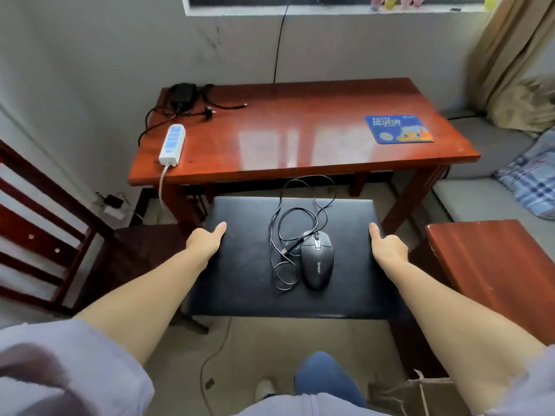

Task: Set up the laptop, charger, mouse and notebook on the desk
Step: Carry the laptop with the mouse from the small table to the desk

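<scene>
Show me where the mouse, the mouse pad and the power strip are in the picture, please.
mouse [316, 265]: head view, middle of its black body.
mouse pad [398, 129]: head view, centre of its blue surface.
power strip [172, 144]: head view, middle of its white casing.

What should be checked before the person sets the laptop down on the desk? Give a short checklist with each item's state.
1. Both hands grip the closed laptop: left hand and right hand hold opposite edges: ok.
2. Mouse rides loose on the lid, could slide if tilted: not ok.
3. Mouse cable loops past the lid's far edge, may snag: not ok.
4. Middle of the desk is bare: ok.
5. Charger and power strip sit at the desk's left, mouse pad at right, clear of centre: ok.
6. Notebook: cannot tell, not seen.
</scene>
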A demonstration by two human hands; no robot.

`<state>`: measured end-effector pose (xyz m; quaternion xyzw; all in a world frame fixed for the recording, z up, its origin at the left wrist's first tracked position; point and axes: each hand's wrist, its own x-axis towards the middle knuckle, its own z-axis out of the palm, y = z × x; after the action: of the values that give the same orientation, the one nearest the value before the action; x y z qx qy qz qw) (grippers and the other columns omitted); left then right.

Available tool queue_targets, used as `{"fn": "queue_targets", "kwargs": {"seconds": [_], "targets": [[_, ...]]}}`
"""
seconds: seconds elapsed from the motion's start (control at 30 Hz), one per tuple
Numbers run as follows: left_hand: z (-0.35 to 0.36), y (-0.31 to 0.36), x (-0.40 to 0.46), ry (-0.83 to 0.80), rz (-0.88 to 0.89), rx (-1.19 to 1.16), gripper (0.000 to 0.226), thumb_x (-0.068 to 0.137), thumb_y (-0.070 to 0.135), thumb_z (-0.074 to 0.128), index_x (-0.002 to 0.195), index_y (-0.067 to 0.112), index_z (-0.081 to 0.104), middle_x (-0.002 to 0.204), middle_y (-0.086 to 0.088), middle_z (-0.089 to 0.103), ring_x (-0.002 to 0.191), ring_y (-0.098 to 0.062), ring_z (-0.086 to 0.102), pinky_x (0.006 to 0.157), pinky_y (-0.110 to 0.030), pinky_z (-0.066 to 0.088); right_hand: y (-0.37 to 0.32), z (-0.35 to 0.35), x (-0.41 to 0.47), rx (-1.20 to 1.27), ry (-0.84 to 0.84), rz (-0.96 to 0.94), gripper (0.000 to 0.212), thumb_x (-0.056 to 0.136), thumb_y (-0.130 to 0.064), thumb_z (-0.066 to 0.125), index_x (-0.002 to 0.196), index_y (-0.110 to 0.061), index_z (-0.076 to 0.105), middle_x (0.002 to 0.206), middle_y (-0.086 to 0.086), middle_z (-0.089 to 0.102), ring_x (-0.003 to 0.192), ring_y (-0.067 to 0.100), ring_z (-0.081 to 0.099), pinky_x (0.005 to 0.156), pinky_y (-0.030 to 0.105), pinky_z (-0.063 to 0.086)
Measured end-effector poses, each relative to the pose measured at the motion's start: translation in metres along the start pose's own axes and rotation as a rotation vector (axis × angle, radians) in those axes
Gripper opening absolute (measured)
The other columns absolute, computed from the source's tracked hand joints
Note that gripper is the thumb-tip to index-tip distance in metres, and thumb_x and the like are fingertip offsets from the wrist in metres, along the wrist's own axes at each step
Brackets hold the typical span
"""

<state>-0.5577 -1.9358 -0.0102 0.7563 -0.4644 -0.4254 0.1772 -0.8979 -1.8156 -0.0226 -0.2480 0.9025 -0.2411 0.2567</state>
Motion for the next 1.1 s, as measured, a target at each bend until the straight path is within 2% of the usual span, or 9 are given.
{"fn": "queue_targets", "kwargs": {"seconds": [0.13, 0.27, 0.5, 0.6, 0.7, 0.8, 0.9, 0.97, 1.1], "targets": [[0.024, 0.064, 0.057, -0.01, 0.015, 0.015, 0.069, 0.087, 0.052, 0.052, 0.123, -0.006, 0.049, 0.129, -0.021, 0.053, 0.117, -0.04, 0.049, 0.091, -0.04, 0.041, -0.043, -0.003, 0.07, 0.013, 0.014, 0.011, 0.072, 0.09, -0.059, 0.033, 0.105, 0.007, 0.06, 0.115, 0.027, 0.06, 0.107, 0.04, 0.055, 0.084, 0.038, 0.041], [0.057, 0.122, 0.117, -0.009, 0.012, -0.005, 0.069, 0.088, 0.051, 0.051, 0.124, -0.007, 0.048, 0.128, -0.021, 0.053, 0.116, -0.04, 0.049, 0.089, -0.039, 0.041, -0.092, -0.003, 0.157, -0.03, 0.011, -0.046, 0.074, 0.092, -0.057, 0.033, 0.106, 0.01, 0.059, 0.116, 0.029, 0.06, 0.109, 0.042, 0.054, 0.087, 0.039, 0.042], [0.097, 0.219, 0.21, 0.033, -0.079, -0.038, 0.067, 0.088, 0.05, 0.052, 0.125, -0.006, 0.047, 0.13, -0.021, 0.052, 0.118, -0.04, 0.048, 0.091, -0.039, 0.04, -0.188, -0.002, 0.301, -0.106, -0.031, -0.089, 0.075, 0.092, -0.057, 0.031, 0.11, 0.011, 0.057, 0.118, 0.03, 0.059, 0.11, 0.043, 0.053, 0.088, 0.039, 0.042], [0.106, 0.248, 0.249, 0.04, -0.103, -0.022, 0.067, 0.088, 0.051, 0.052, 0.123, -0.006, 0.048, 0.129, -0.021, 0.053, 0.118, -0.04, 0.049, 0.092, -0.039, 0.041, -0.222, 0.008, 0.348, -0.121, -0.043, -0.089, 0.076, 0.091, -0.058, 0.031, 0.109, 0.011, 0.057, 0.117, 0.031, 0.058, 0.109, 0.043, 0.054, 0.083, 0.04, 0.041], [0.112, 0.273, 0.296, 0.039, -0.123, 0.011, 0.066, 0.088, 0.052, 0.052, 0.119, -0.006, 0.05, 0.125, -0.02, 0.054, 0.113, -0.039, 0.05, 0.082, -0.036, 0.039, -0.255, 0.025, 0.39, -0.149, -0.054, -0.075, 0.076, 0.091, -0.059, 0.03, 0.108, 0.01, 0.058, 0.115, 0.03, 0.06, 0.106, 0.043, 0.055, 0.074, 0.037, 0.036], [0.117, 0.294, 0.348, 0.025, -0.125, 0.058, 0.066, 0.087, 0.054, 0.052, 0.114, -0.006, 0.052, 0.121, -0.02, 0.056, 0.109, -0.039, 0.052, 0.078, -0.036, 0.038, -0.28, 0.046, 0.424, -0.148, -0.067, -0.056, 0.073, 0.091, -0.059, 0.029, 0.108, 0.007, 0.058, 0.114, 0.028, 0.06, 0.104, 0.041, 0.055, 0.072, 0.037, 0.035], [0.119, 0.312, 0.391, -0.001, -0.118, 0.135, 0.058, 0.087, 0.054, 0.051, 0.099, -0.003, 0.054, 0.114, -0.02, 0.059, 0.096, -0.036, 0.054, 0.076, -0.035, 0.039, -0.302, 0.063, 0.454, -0.151, -0.081, -0.022, 0.071, 0.092, -0.059, 0.03, 0.108, 0.005, 0.057, 0.114, 0.028, 0.06, 0.105, 0.041, 0.055, 0.072, 0.037, 0.034], [0.12, 0.323, 0.413, -0.007, -0.11, 0.183, 0.054, 0.088, 0.054, 0.05, 0.09, 0.0, 0.051, 0.11, -0.02, 0.06, 0.087, -0.032, 0.051, 0.074, -0.033, 0.038, -0.314, 0.071, 0.47, -0.159, -0.086, 0.001, 0.069, 0.092, -0.058, 0.029, 0.104, 0.004, 0.057, 0.113, 0.027, 0.06, 0.098, 0.039, 0.055, 0.071, 0.037, 0.033], [0.127, 0.345, 0.446, -0.026, -0.099, 0.278, 0.06, 0.088, 0.055, 0.048, 0.097, -0.004, 0.055, 0.107, -0.02, 0.061, 0.099, -0.038, 0.056, 0.074, -0.033, 0.038, -0.331, 0.082, 0.5, -0.193, -0.09, 0.019, 0.069, 0.093, -0.057, 0.029, 0.105, 0.005, 0.057, 0.113, 0.028, 0.06, 0.103, 0.04, 0.055, 0.072, 0.037, 0.033]]}}
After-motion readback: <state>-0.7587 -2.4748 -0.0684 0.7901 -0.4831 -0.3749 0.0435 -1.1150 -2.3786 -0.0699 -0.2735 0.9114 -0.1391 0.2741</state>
